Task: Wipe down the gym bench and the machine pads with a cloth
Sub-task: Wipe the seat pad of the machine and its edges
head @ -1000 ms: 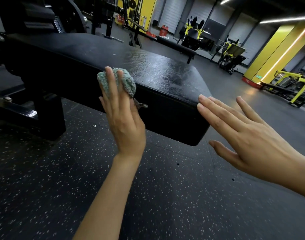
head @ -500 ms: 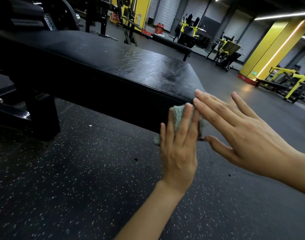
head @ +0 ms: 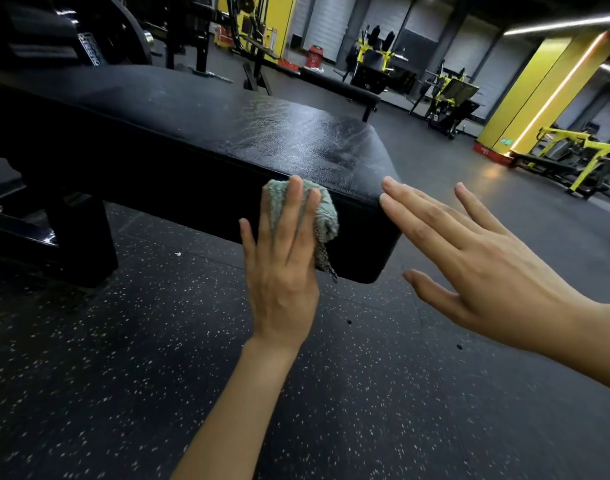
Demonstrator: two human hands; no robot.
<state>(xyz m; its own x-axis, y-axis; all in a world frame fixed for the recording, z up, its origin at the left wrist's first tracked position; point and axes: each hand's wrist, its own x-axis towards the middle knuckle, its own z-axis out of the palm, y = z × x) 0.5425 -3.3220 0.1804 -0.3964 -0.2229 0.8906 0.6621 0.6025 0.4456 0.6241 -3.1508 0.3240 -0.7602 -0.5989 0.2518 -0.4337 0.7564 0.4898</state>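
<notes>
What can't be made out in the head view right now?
Head view: crumpled teal cloth mostly hidden under the left hand.
Right hand: fingertips touching the black padded bench corner or not, angle hides any gap.
Bench's far end: cut off by left edge.
White lettering on black round plate: blurred.

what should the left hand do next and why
Probably slide the cloth right along the side of the bench to its end corner: the left hand presses it flat on that side, short of the corner near the right hand.
</notes>
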